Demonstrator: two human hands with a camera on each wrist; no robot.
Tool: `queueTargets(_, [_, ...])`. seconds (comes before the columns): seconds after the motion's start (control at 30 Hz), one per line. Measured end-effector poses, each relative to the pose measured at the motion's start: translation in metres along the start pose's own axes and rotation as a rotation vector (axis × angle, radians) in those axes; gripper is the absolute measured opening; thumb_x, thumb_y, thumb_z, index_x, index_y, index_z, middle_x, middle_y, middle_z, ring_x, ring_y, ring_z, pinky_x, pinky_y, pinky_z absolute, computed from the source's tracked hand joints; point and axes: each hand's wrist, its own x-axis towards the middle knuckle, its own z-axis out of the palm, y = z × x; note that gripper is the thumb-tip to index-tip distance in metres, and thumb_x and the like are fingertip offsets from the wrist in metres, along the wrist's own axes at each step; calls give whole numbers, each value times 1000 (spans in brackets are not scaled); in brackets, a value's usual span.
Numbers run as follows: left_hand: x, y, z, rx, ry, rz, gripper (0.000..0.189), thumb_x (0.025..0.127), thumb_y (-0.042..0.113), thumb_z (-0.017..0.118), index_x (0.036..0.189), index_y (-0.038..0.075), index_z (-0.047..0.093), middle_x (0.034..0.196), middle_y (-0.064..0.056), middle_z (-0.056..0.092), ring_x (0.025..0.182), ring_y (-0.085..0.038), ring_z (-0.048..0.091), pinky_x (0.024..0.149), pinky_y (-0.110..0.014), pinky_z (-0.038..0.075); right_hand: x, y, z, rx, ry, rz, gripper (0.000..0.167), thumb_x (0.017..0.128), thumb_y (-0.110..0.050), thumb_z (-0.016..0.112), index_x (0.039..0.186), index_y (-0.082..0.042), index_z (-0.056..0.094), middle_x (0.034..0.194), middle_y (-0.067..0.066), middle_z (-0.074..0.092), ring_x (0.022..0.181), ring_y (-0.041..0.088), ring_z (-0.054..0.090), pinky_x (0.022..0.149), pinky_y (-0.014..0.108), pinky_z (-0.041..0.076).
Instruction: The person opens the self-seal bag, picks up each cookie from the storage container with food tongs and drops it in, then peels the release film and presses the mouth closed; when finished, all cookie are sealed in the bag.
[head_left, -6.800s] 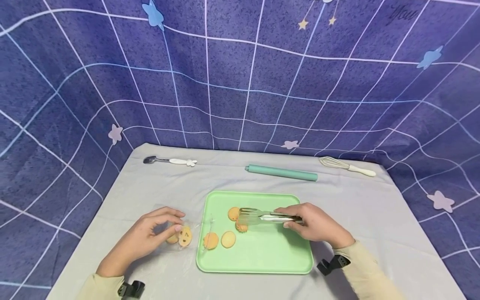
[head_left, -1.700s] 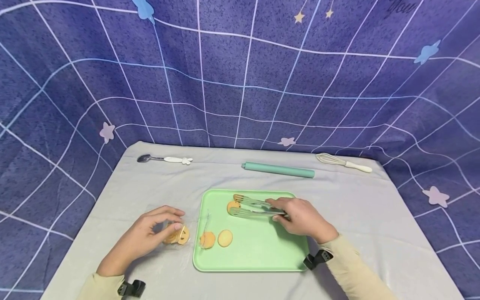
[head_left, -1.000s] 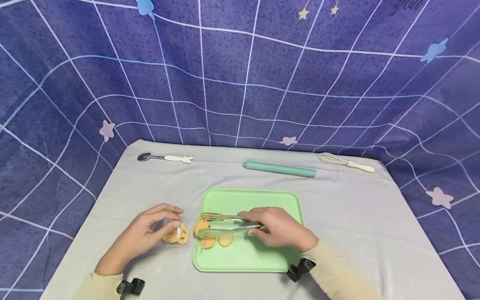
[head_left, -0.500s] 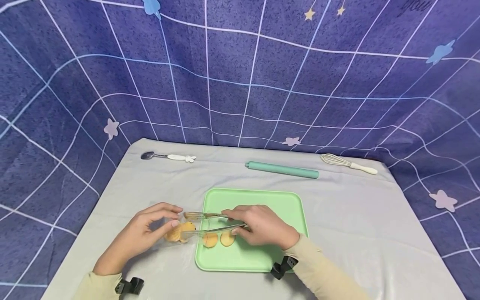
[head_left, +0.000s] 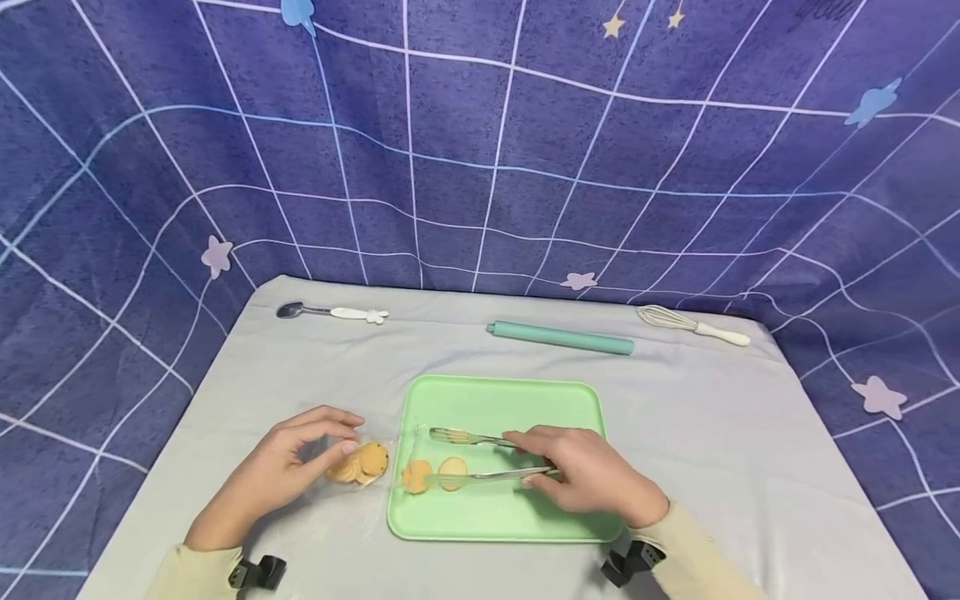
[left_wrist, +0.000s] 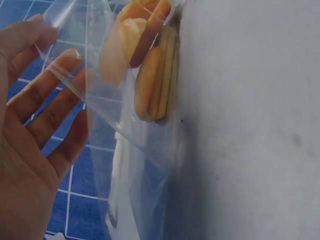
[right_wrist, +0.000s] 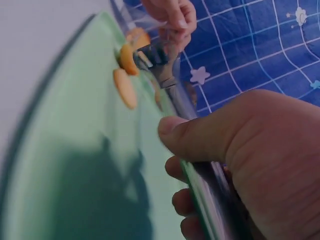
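Note:
My left hand pinches the edge of a clear plastic bag beside the tray's left side. Several cookies lie inside the bag; in the left wrist view they stack up against the table side of the film. With my right hand I grip metal tongs over the green tray, their two arms spread and nothing between their tips. Two cookies are on the tray's left part: a pale round cookie, overlapped by the lower tong arm, and an orange-brown cookie near the bag's mouth.
Along the table's back lie a spoon with a white handle, a green rolling pin and a white whisk. A blue grid-patterned cloth hangs behind the table.
My right hand has carried a cookie leftward in the tongs from the tray to the bag, let it go there, and drawn the tongs back right over the tray. My left hand stays in place.

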Motion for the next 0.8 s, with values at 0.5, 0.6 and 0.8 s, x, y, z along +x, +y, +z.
queueTargets(0.5, [0, 0, 2, 19, -9, 2, 36, 86, -3, 78, 106, 27, 75, 117, -2, 69, 110, -18, 64, 102, -17, 42, -27, 25, -8, -91, 73, 114, 60, 89, -27, 82, 143, -13, 59, 117, -2, 69, 67, -3, 49, 62, 30, 51])
queueTargets(0.6, [-1, 1, 0, 17, -11, -8, 38, 87, -3, 78, 107, 29, 74, 118, -1, 69, 110, -17, 64, 101, -17, 43, -28, 30, -12, -106, 83, 142, 60, 88, -26, 82, 143, -12, 59, 116, -1, 69, 67, -1, 50, 63, 32, 52])
queueTargets(0.8, [-2, 2, -1, 16, -4, -9, 38, 87, -3, 78, 107, 29, 74, 117, -3, 69, 110, -17, 64, 101, -17, 43, -25, 30, -11, -78, 79, 118, 60, 88, -26, 82, 143, -13, 60, 117, -1, 70, 68, -1, 52, 64, 31, 52])
